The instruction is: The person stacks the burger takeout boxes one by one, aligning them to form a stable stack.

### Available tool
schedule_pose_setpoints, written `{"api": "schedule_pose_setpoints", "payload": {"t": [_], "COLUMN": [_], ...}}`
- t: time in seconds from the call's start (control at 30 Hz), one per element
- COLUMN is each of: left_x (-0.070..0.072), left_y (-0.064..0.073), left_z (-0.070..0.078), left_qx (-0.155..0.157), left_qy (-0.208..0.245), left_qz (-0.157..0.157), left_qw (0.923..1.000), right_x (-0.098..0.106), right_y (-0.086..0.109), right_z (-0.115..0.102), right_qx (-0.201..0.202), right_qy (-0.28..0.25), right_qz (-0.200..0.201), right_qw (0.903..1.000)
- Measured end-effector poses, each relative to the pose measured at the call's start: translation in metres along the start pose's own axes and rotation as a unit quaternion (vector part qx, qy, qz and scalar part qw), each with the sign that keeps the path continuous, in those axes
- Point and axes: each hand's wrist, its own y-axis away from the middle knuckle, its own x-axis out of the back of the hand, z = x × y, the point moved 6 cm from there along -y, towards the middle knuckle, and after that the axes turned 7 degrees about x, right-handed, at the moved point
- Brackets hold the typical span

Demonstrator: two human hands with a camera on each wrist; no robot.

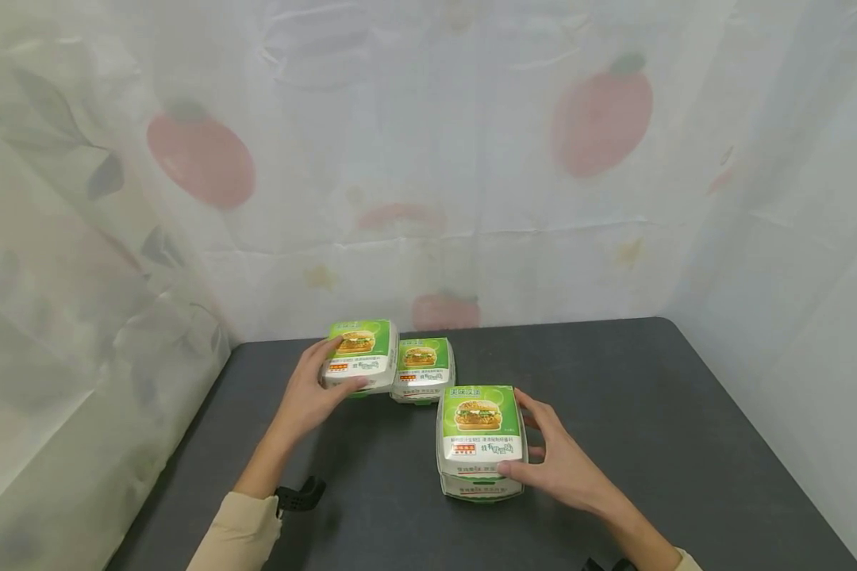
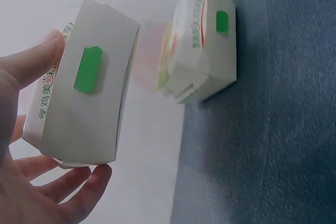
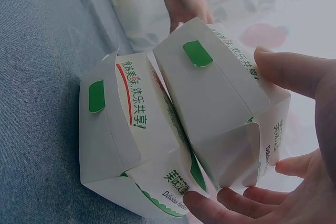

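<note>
My left hand grips a green-and-white hamburger box between thumb and fingers. In the left wrist view this box is held up off the table. Beside it, a second hamburger box sits on the table near the back edge. My right hand holds another hamburger box by its right side, on top of a lower box. The right wrist view shows the upper box slightly tilted over the lower one, with a narrow wedge-shaped gap; one fingertip reaches the lower box.
The dark table reaches back to a pale curtain printed with red fruit. More curtain hangs along the left side. A black band is on the left wrist.
</note>
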Motion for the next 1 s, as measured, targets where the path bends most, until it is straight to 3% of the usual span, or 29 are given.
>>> {"api": "schedule_pose_setpoints", "payload": {"t": [0.53,0.83,1.0], "left_x": [-0.008,-0.016,-0.022], "left_y": [0.015,0.024,0.030], "left_z": [0.041,0.057,0.065], "left_qx": [-0.045,-0.065,-0.074], "left_qy": [0.026,0.030,0.057], "left_qz": [-0.028,-0.042,-0.056], "left_qw": [0.9983,0.9965,0.9941], "right_x": [0.002,0.002,0.002], "right_y": [0.001,-0.001,-0.002], "right_z": [-0.001,-0.002,-0.002], "right_qx": [0.004,0.008,0.016], "right_qy": [0.002,0.003,0.004], "right_qz": [0.000,0.000,0.000], "right_qw": [1.0000,1.0000,0.9999]}}
